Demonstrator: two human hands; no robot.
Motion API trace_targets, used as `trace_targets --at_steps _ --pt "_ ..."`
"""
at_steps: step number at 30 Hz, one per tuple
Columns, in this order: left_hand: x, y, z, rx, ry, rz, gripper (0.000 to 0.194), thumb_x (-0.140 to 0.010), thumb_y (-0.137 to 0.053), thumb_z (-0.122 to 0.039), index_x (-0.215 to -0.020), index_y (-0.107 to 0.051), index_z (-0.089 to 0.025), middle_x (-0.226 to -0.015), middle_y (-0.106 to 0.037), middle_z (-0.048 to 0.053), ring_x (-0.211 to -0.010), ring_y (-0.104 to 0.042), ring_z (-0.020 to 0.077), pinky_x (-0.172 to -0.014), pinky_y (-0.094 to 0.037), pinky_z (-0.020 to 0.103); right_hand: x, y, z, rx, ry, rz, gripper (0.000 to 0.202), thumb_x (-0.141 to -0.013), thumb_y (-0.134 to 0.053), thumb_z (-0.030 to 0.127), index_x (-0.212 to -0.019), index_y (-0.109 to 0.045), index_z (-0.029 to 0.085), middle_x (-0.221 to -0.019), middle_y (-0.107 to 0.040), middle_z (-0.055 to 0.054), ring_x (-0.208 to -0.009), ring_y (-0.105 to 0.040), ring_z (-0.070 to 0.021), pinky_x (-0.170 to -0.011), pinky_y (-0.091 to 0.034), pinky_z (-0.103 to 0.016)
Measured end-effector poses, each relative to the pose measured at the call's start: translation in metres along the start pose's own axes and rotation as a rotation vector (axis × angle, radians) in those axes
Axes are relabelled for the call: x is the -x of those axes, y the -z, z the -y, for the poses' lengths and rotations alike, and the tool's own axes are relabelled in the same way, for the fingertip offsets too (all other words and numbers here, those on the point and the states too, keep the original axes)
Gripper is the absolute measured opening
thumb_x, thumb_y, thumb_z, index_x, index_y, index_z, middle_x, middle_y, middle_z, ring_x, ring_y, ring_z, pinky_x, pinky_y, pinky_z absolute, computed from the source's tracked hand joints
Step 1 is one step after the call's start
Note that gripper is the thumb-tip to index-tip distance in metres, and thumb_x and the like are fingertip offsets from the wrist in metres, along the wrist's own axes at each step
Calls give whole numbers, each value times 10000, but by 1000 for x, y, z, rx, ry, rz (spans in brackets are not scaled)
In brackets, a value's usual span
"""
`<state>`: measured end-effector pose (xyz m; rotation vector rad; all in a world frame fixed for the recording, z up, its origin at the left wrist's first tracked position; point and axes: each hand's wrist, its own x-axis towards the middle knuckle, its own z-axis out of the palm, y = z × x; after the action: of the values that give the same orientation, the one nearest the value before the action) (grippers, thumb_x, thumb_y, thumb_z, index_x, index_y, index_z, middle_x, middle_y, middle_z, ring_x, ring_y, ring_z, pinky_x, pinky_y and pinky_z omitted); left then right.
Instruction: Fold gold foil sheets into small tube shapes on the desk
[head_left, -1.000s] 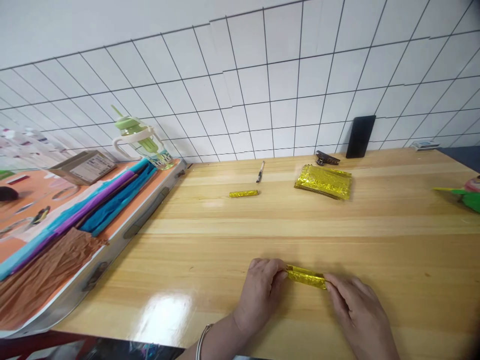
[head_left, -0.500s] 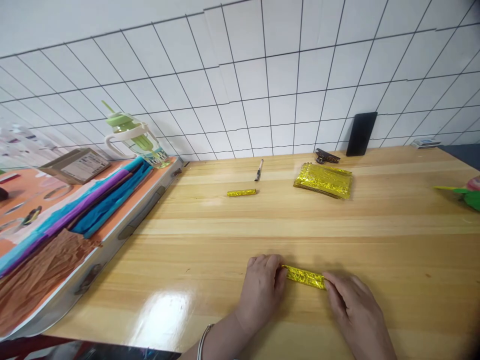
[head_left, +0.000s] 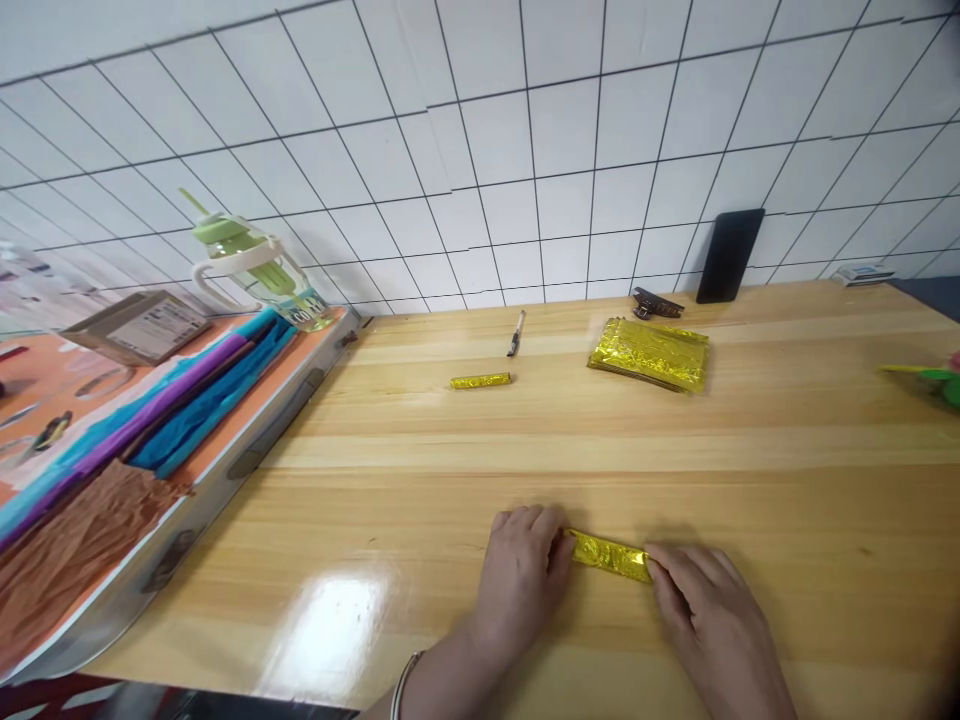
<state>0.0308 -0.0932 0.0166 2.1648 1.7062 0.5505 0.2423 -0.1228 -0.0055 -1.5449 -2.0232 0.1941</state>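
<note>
A narrow folded strip of shiny gold foil paper [head_left: 609, 556] lies between my hands near the table's front. My left hand [head_left: 521, 565] pinches its left end, the fingers curled over it. At the other end, my right hand [head_left: 705, 600] grips the strip between thumb and fingertips. Farther back lies a thin rolled piece of the same gold foil [head_left: 481, 381]. To its right rests a stack of gold foil sheets [head_left: 649, 355].
A pen [head_left: 516, 333] and a dark hair claw clip [head_left: 657, 303] lie toward the back. A black phone [head_left: 730, 256] leans on the tiled wall. Left, an orange-topped case [head_left: 217, 425] bears crepe paper, a cardboard box [head_left: 135, 328] and a green-lidded bottle [head_left: 259, 275].
The view has shifted slightly, moving the background a little. Both hands keep hold of the foil strip in nearly the same place; the light on the foil looks different.
</note>
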Motion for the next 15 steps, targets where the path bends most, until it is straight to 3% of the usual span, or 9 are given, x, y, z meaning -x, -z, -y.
trace_targets --at_steps 6,15 --pt "1 1 0 2 -10 5 124 -875 -493 -174 -801 -586 -208 -787 -571 17 -778 -537 190 -719 -372 316 -1 0 -1 -5 -69 42 199 -923 -437 322 -949 -601 213 -853 -628 -48 -809 -545 -210 -754 -419 -362" --pt "1 1 3 52 -100 23 165 -910 -468 -171 -931 -616 -242 -946 -612 22 -856 -543 188 -741 -378 322 -9 4 -1 -4 -101 148 168 -920 -423 310 -870 -565 235 -822 -593 -29 -784 -526 -208 -704 -401 -353"
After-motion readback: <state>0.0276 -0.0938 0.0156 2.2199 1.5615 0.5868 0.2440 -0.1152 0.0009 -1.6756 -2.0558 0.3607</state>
